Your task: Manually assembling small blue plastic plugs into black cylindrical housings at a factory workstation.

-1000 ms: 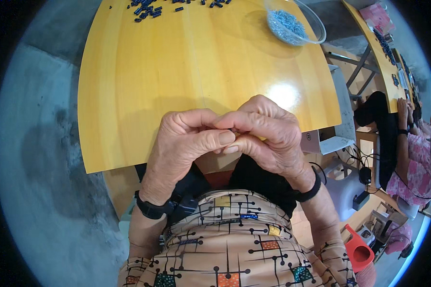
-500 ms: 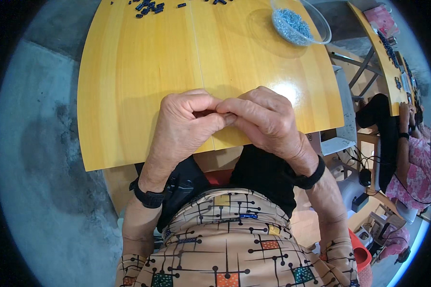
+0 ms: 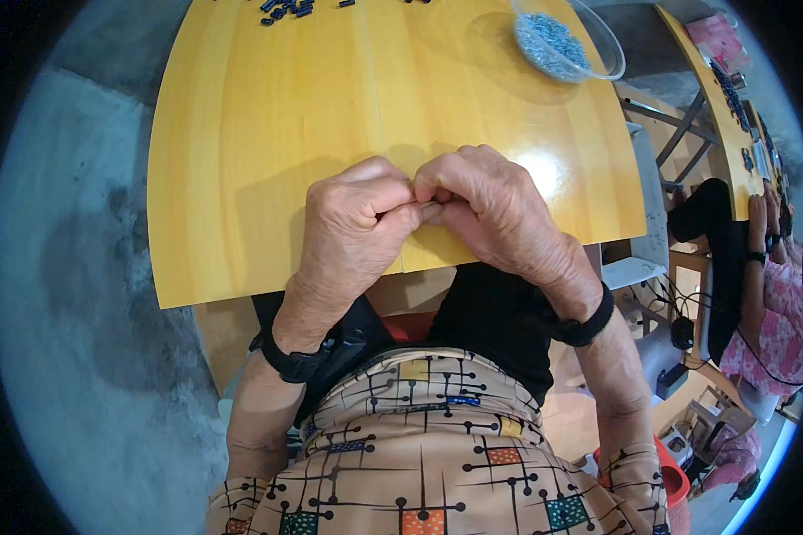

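Observation:
My left hand (image 3: pixel 352 223) and my right hand (image 3: pixel 491 209) are pressed together, knuckles up, over the near edge of a yellow wooden table (image 3: pixel 268 134). The fingers of both are curled and the fingertips meet between the hands. Whatever is pinched there is hidden by the fingers. Each wrist wears a black band.
A clear bowl (image 3: pixel 598 36) of small blue-grey pieces stands at the table's far right. Several small dark pieces (image 3: pixel 285 9) lie along the far edge. Another person (image 3: pixel 767 294) sits at a second table on the right. A red container (image 3: pixel 669 473) is low on the right.
Both hands have moved forward from my chest to the table's near edge, staying pressed together, fingers still curled.

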A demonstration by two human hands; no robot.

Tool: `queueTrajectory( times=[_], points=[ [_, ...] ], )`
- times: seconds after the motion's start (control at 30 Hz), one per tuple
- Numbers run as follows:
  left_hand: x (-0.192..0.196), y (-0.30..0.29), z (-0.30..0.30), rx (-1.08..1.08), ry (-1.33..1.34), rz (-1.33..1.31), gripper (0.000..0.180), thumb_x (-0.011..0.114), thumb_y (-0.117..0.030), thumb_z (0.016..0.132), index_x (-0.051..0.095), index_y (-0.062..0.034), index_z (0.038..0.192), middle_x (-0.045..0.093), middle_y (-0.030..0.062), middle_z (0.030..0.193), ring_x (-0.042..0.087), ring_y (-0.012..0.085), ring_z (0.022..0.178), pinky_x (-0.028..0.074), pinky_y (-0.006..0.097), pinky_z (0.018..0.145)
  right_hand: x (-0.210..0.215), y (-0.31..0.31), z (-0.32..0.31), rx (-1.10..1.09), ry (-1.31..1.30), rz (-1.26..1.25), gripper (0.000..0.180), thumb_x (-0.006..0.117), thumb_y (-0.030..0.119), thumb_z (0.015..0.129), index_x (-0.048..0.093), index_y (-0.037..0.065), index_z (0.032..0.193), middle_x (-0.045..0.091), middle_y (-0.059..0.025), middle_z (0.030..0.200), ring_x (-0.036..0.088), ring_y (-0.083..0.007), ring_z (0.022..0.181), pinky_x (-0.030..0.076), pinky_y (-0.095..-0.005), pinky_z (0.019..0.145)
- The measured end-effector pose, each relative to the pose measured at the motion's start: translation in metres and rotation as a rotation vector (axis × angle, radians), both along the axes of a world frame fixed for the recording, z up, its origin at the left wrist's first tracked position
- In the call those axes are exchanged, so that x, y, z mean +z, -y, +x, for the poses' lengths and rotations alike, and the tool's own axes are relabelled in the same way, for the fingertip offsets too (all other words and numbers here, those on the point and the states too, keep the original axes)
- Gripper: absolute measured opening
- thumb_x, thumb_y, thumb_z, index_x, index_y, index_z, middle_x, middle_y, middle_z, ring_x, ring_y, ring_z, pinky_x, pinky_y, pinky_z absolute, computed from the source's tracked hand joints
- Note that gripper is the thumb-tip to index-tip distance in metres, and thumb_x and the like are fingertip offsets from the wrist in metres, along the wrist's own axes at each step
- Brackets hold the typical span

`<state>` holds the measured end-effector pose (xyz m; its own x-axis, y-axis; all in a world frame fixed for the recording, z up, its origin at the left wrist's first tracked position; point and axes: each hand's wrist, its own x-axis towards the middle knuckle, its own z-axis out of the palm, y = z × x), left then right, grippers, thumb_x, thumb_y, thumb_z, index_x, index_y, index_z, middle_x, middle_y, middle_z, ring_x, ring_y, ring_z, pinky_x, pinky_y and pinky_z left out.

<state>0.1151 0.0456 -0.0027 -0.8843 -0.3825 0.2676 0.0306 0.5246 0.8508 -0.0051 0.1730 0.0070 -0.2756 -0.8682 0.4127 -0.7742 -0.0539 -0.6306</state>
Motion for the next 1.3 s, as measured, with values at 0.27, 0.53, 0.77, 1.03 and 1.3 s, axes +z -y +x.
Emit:
queueTrajectory(
  times=[0.27,0.53,0.77,1.03,1.3],
  points=[
    [0.002,-0.003,0.001,0.008,-0.032,-0.143,0.011,0.073,0.005,0.066,0.066,0.0019,0.074,0.061,0.0082,0.069,0.06,0.0162,0.062,0.045,0.026,0.055,0.001,-0.009,-0.003,-0.009,0.004,0.008,0.019,0.066,0.002,0.071,0.056,0.008,0.086,0.058,-0.007,0.071,0.059,-0.0277,0.069,0.047,-0.0362,0.064],
    [0.002,-0.007,0.003,0.025,-0.088,-0.273,0.012,0.074,0.003,0.065,0.065,0.0011,0.072,0.06,0.0092,0.068,0.06,0.0192,0.06,0.046,0.027,0.054,0.007,-0.006,0.002,-0.179,0.451,-0.159,0.014,0.059,0.002,0.086,0.058,0.001,0.099,0.064,-0.0158,0.087,0.062,-0.0325,0.081,0.05,-0.0333,0.07],
    [-0.003,-0.009,0.001,0.055,-0.185,-0.304,0.012,0.073,0.0,0.061,0.062,-0.0019,0.067,0.058,0.0083,0.07,0.059,0.0246,0.066,0.048,0.034,0.056,0.005,0.035,0.003,-0.263,-0.157,-0.152,0.033,0.06,-0.002,0.071,0.056,0.002,0.103,0.06,-0.0156,0.088,0.061,-0.0336,0.08,0.051,-0.0365,0.068],
    [-0.004,-0.005,0.002,0.064,-0.202,-0.246,0.011,0.07,0.001,0.06,0.061,-0.0017,0.066,0.058,0.0087,0.071,0.059,0.0261,0.066,0.049,0.035,0.058,0.004,0.05,0.013,-0.377,-0.208,-0.043,0.031,0.06,-0.004,0.076,0.058,0.006,0.106,0.059,-0.0117,0.083,0.061,-0.0295,0.072,0.051,-0.0344,0.062],
    [-0.006,-0.002,0.001,0.028,-0.168,-0.156,0.013,0.069,0.001,0.058,0.056,-0.002,0.059,0.054,0.0085,0.067,0.056,0.0265,0.064,0.047,0.036,0.056,-0.003,0.048,0.011,-0.325,-0.142,0.024,0.038,0.06,0.005,0.068,0.056,0.005,0.106,0.057,-0.0115,0.082,0.06,-0.0298,0.075,0.051,-0.0377,0.065]
  ],
)
